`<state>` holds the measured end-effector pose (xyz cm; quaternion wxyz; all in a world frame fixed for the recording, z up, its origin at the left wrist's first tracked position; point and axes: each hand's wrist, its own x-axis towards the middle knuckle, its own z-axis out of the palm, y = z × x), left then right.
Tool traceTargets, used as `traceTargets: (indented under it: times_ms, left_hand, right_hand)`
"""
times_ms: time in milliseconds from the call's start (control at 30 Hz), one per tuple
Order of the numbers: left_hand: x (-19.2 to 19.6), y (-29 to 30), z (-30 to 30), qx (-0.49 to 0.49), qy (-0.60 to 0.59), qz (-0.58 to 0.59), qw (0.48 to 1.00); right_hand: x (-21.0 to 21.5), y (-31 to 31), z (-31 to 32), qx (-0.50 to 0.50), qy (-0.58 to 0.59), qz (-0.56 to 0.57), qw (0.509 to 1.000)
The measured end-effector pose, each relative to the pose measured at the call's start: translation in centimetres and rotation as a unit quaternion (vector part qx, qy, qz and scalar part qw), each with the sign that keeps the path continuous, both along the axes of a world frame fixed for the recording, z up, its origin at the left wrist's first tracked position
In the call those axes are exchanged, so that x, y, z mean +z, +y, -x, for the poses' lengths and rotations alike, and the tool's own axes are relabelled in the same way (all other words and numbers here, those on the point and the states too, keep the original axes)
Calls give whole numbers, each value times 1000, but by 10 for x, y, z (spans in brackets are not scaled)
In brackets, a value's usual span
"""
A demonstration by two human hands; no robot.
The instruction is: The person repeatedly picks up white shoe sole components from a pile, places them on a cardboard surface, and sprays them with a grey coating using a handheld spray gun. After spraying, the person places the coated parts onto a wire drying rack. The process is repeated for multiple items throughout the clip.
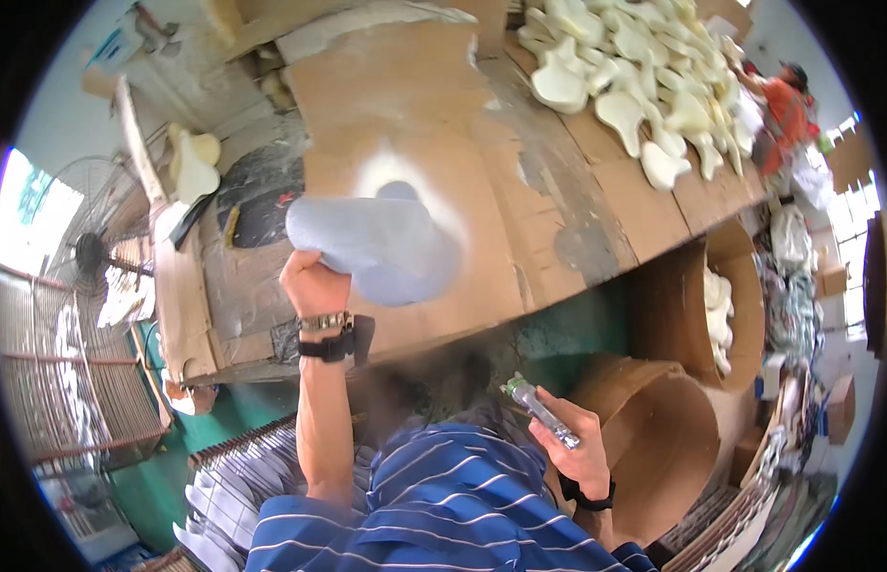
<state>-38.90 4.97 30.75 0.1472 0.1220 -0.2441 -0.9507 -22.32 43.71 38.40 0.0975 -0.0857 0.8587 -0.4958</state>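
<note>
My left hand is closed on the near left edge of a grey-blue saddle-shaped foam pad, which is smeared by motion. The pad hangs over the cardboard-covered table, with a whitish glow behind its far edge. Off the table's near edge, my right hand wraps round a silvery spray gun with a green end. Its tip points up and left, apart from the pad. A faint haze hangs between the gun and the table.
Cream foam pads lie heaped at the far right. Two cardboard drums stand right of me; the farther holds more pads. A rack of pale pads stands lower left, a wire fan further left. Another person works far right.
</note>
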Motion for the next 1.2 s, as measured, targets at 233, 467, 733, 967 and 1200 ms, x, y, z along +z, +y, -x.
traceTargets:
  times_ms: [233, 467, 733, 967, 1200]
  left_hand:
    - [24, -54, -152, 238, -61, 55, 968]
    - [40, -34, -283, 460, -86, 74, 881]
    - [98, -1, -447, 604, 22, -30, 796]
    - [118, 3, -560, 716, 68, 30, 694]
    - [130, -36, -685, 781, 8, 55, 622]
  right_hand:
    - [-24, -52, 36, 138, -41, -51, 988]
    - [-55, -100, 42, 312, -54, -65, 946]
    - [-81, -156, 74, 516, -21, -51, 855]
    - [-66, -203, 64, 590, -72, -111, 796]
    - [-52, -227, 45, 604, -104, -174, 771]
